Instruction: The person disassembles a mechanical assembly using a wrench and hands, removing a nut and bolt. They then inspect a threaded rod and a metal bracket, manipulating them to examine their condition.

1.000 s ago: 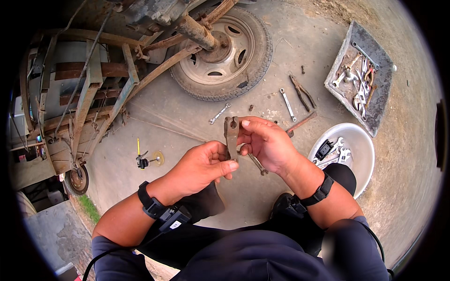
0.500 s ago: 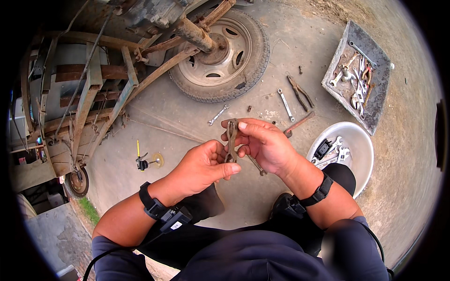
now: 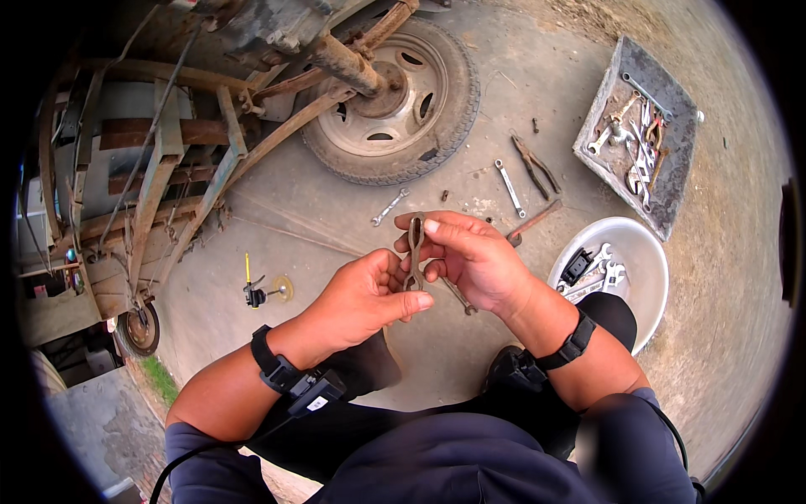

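Observation:
Between my hands stands a rusty brown metal link [image 3: 416, 242], narrow-waisted, with a long slot in its upper end. My left hand [image 3: 363, 292] pinches its lower end, thumb in front and fingers curled behind. The upper end sits in my right hand [image 3: 477, 262], thumb against its side and fingers behind it. Partly hidden under my right hand, a spanner [image 3: 461, 298] lies on the concrete. Beyond my fingers are a small open-ended spanner [image 3: 391, 207] and a hammer [image 3: 532, 223].
Farther off lie a combination spanner [image 3: 510, 189] and pliers [image 3: 536, 164]. At right are a grey tool tray [image 3: 684, 155] and a white basin [image 3: 653, 277] holding spanners. A wheel [image 3: 460, 109] and rusty frame [image 3: 168, 143] fill the upper left. A small black-and-yellow tool [image 3: 254, 291] lies left.
The link has turned slightly in my fingers, so its upper slot shows more openly. Both hands keep nearly the same place and grip.

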A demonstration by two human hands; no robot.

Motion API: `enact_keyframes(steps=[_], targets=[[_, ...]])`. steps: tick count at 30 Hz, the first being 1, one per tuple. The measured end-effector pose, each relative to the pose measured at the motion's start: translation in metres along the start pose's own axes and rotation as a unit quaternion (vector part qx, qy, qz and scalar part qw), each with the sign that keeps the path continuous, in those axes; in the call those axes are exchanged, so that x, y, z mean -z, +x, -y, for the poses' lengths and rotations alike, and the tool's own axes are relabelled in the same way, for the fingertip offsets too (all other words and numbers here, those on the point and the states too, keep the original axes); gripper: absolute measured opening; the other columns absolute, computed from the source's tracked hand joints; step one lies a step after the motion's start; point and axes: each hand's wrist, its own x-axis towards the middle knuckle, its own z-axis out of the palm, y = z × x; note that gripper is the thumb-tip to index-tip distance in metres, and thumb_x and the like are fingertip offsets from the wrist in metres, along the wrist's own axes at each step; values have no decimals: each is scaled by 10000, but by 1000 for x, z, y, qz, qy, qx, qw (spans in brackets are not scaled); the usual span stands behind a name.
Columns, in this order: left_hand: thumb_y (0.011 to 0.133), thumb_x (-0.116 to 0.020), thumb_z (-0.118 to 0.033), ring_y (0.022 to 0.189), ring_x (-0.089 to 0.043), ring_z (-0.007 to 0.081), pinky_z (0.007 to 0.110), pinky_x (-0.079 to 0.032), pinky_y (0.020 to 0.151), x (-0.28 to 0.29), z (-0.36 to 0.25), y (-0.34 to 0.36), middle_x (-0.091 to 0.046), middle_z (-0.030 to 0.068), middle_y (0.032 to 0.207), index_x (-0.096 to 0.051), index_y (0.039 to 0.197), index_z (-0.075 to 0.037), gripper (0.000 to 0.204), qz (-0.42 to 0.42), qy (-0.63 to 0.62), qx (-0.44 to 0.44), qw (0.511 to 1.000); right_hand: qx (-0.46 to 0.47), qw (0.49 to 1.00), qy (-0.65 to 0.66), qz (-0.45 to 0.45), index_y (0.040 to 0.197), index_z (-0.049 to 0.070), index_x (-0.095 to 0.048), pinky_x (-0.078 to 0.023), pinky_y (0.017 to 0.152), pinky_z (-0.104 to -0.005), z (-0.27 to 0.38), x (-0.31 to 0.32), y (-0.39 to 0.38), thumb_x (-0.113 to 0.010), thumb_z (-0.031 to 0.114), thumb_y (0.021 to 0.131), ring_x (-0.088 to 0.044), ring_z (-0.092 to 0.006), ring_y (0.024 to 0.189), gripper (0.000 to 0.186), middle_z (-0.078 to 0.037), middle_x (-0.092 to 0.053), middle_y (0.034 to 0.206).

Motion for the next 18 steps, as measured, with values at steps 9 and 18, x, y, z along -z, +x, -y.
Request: enact_keyframes(steps=[9, 18], targets=[[921, -797, -201, 793, -622, 76, 222, -474, 665, 1, 2, 5, -648, -7, 930, -573, 1172, -56, 367, -1, 2, 0, 1000, 8, 1000, -7, 5, 1267, 29, -673, -516, 709, -243, 2, 1, 1, -583, 270, 1054, -669, -95, 884, 334, -53, -741, 1068], [919, -799, -198, 794, -623, 78, 222, -473, 666, 2, 4, 5, -648, -5, 931, -567, 1193, -51, 388, -6, -10, -5, 1000, 0, 1000, -28, 8, 1392, -21, -578, -529, 747, -269, -1, 6, 4, -594, 267, 1048, -684, -147, 942, 449, -108, -699, 1161]])
